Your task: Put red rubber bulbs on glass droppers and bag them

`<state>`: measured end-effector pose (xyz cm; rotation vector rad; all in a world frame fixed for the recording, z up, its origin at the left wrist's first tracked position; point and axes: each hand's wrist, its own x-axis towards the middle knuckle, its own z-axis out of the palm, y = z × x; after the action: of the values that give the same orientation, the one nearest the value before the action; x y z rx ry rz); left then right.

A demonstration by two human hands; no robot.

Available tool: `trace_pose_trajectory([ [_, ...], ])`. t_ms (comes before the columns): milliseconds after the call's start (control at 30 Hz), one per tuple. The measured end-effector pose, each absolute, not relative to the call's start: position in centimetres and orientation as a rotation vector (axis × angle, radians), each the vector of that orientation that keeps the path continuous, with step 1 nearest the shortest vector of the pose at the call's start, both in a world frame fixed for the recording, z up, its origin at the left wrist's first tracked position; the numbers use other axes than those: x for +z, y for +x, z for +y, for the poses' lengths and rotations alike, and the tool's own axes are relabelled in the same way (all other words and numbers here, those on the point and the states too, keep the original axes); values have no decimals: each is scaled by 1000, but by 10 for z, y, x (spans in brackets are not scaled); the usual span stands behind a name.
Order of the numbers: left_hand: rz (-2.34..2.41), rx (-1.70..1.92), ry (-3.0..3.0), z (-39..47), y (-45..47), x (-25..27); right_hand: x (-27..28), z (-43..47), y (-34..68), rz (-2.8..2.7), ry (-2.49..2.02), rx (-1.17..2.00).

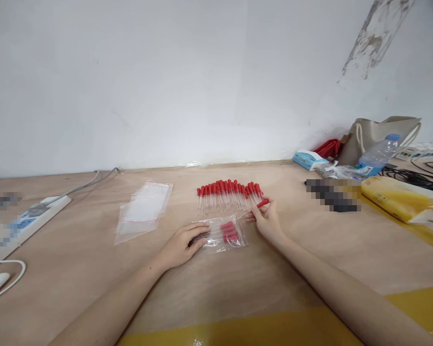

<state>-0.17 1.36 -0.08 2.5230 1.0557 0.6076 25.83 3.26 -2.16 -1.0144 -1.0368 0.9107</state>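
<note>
My left hand (187,242) grips the left end of a clear plastic bag (216,247) that lies on the table. Inside the bag, several droppers with red bulbs (230,231) are stacked side by side, bulbs to the right. Between the fingertips of my right hand (269,221) is one more dropper (262,203), its red bulb up and its thin clear tube slanting down left to the bag's right end. Whether the tip has entered the bag I cannot make out. Behind the bag, a row of red-bulbed droppers (225,187) lies with tubes pointing toward me.
Flat clear bags (144,206) lie overlapped at left. A power strip (39,218) with cables is farther left. On the right are a tissue box (310,160), a plastic bottle (378,154), a beige bag (375,132), a yellow package (400,199) and black cables (418,178).
</note>
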Motion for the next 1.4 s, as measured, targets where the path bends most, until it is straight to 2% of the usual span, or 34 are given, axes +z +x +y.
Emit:
trace_pose_trajectory([
  [200, 1045, 616, 2531, 14, -1, -1, -17, 29, 273, -1006, -1106, 765],
  [633, 1042, 612, 2530, 13, 0, 1, -23, 29, 269, -956, -1072, 926],
  [900, 1092, 605, 2516, 12, 0, 2, -17, 23, 256, -926, -982, 1212],
  [1233, 1084, 588, 2509, 10, 0, 3, -16, 20, 258, -930, -986, 1243],
  [1400, 1077, 593, 2501, 10, 1, 4, -16, 19, 252, -1173, -1056, 1218],
])
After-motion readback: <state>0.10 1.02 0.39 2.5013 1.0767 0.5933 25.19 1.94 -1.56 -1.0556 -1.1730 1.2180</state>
